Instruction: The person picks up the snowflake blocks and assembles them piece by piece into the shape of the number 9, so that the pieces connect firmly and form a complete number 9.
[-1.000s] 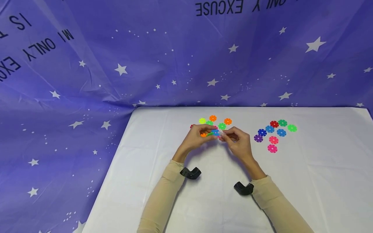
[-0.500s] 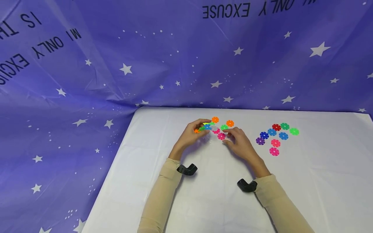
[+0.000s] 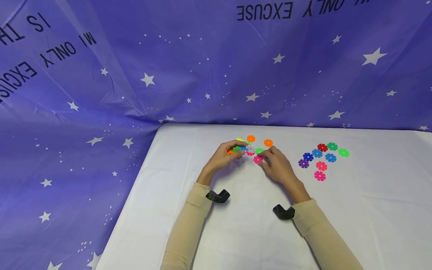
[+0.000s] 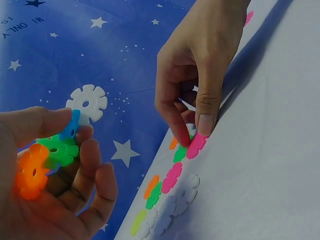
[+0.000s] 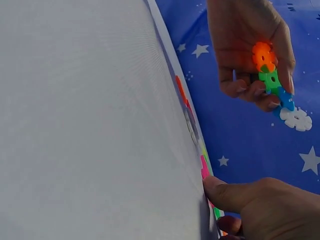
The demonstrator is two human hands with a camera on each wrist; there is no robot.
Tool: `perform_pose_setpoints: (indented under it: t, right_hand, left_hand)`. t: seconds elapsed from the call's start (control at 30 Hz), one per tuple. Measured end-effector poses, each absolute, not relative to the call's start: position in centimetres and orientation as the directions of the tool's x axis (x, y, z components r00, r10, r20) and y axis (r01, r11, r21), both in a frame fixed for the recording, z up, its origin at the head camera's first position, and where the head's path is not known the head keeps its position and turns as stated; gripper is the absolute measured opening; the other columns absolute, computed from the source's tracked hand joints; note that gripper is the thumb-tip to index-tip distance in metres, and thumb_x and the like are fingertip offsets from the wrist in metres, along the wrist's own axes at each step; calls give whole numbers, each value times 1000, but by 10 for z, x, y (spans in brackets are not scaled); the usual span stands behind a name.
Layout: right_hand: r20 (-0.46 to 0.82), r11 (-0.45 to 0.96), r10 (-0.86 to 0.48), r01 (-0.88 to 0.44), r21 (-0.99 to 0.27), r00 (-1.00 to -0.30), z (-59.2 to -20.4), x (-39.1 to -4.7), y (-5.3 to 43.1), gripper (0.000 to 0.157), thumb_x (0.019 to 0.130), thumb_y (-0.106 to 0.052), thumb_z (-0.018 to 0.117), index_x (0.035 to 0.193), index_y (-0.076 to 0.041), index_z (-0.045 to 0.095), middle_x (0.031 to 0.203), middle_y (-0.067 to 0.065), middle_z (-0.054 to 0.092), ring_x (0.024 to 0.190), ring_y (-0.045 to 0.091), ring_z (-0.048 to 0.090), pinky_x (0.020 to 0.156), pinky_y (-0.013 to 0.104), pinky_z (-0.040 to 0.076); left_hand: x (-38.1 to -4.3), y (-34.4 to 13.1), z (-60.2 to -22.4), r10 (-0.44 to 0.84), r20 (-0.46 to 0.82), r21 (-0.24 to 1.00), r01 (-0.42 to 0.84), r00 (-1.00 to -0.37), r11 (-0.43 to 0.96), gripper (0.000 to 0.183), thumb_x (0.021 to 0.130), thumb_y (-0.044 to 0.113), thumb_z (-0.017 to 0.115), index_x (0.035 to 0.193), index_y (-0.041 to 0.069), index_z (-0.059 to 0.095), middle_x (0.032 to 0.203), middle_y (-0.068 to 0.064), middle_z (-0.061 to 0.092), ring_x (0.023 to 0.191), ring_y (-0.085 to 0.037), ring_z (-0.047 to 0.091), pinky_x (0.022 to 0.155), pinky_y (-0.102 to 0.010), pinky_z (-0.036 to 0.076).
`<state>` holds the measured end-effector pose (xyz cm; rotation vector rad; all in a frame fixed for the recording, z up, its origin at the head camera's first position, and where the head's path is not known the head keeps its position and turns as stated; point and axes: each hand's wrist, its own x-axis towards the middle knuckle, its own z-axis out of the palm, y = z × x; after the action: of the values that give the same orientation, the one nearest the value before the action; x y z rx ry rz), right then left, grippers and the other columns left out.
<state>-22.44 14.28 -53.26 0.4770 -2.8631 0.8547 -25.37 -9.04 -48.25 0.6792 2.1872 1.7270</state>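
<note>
- Disc chain (image 3: pixel 237 149), head view: held up above the white tabletop (image 3: pixel 253 225) by the left hand (image 3: pixel 221 155), whose thumb and fingers are clamped on it.
- Head view: right hand (image 3: pixel 277 164) to the right of the chain, thumb and forefinger slightly apart at a loose pink disc (image 3: pixel 258 159), which lies just beyond the chain's right end, a little nearer the camera.
- Head view: two loose orange discs (image 3: pixel 251 138) lie farther back than the chain; a mixed disc group (image 3: pixel 317 153) lies well to its right; starred purple cloth (image 3: pixel 189 71) stands behind it.
- Left wrist view: along the chain come an orange disc (image 4: pixel 30 182) nearest the palm, a green disc (image 4: pixel 65 154), a blue disc (image 4: pixel 71 129) and, at the free end, a white disc (image 4: pixel 94 104). Thumb and forefinger pinch the blue one.
- Right wrist view: the chain slants down from the left hand, white end lowest. Below and left of it, the right thumb touches the pink disc; whether those fingers pinch it, I cannot tell.
</note>
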Motion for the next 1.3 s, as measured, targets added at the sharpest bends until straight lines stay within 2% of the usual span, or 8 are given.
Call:
perform_pose_setpoints:
  t: [0.2, 0.4, 0.53, 0.73, 0.87, 1.07, 1.23, 1.3]
  right_hand:
    - [224, 776, -307, -380, -503, -925, -531, -221, 145, 24, 85, -20, 75, 107, -10, 71, 96, 8, 55, 84, 25, 53, 75, 41, 44]
    - [245, 773, -369, -443, -455, -896, -529, -221, 147, 24, 86, -25, 76, 110, -18, 75, 89, 6, 53, 73, 19, 46, 66, 32, 36]
    - [245, 765, -365, -439, -471, -898, -529, -221, 150, 16, 87, -21, 75, 102, -17, 75, 93, 7, 53, 75, 20, 49, 67, 33, 40]
    - [174, 791, -325, -368, -488, -929, -528, -219, 153, 27, 88, -22, 74, 113, -12, 68, 98, 8, 53, 82, 22, 52, 74, 38, 48]
    - [135, 790, -304, -329, -518, -943, -528, -218, 155, 33, 89, -22, 72, 118, -7, 63, 100, 10, 55, 83, 23, 55, 76, 39, 50]
    - [143, 750, -276, -306, -587, -950, -528, -215, 160, 40, 86, -16, 75, 119, -3, 57, 94, 10, 52, 78, 20, 49, 68, 33, 44]
    - [172, 739, -259, -309, -598, -951, -529, -214, 163, 41, 85, -14, 76, 120, 1, 62, 97, 12, 54, 79, 21, 48, 68, 34, 41]
    - [170, 745, -253, -304, -594, -952, -529, -214, 163, 39, 85, -15, 76, 119, 2, 65, 100, 13, 55, 81, 22, 50, 70, 35, 43]
  left_hand:
    - [-244, -89, -465, 530, 71, 969, 185, -845, 165, 30, 96, 5, 59, 125, -5, 60, 94, -21, 64, 86, -52, 55, 83, -63, 46]
    - [-240, -87, -456, 560, 82, 977, 178, -824, 119, 29, 97, 3, 57, 124, -9, 58, 100, -29, 61, 88, -55, 55, 84, -60, 49]
    - [-241, -85, -457, 568, 86, 978, 179, -818, 110, 32, 98, 3, 56, 125, -13, 55, 104, -36, 58, 88, -56, 56, 84, -62, 48]
    - [-247, -84, -472, 560, 70, 972, 183, -825, 148, 33, 98, 6, 57, 127, -10, 55, 112, -35, 61, 89, -55, 58, 87, -59, 48]
    - [-253, -84, -485, 537, 69, 962, 198, -841, 187, 31, 97, 10, 61, 125, -3, 60, 120, -23, 62, 90, -47, 61, 89, -52, 50]
    - [-255, -86, -489, 509, 102, 929, 265, -854, 258, 27, 94, 11, 66, 119, 4, 66, 123, -12, 65, 115, -22, 57, 103, -36, 43]
    - [-254, -87, -488, 522, 101, 917, 283, -847, 282, 26, 93, 8, 66, 118, 0, 65, 122, -15, 65, 115, -21, 56, 102, -37, 43]
    - [-254, -87, -488, 526, 95, 914, 283, -845, 290, 25, 93, 9, 66, 117, 2, 66, 120, -13, 65, 115, -19, 56, 102, -35, 43]
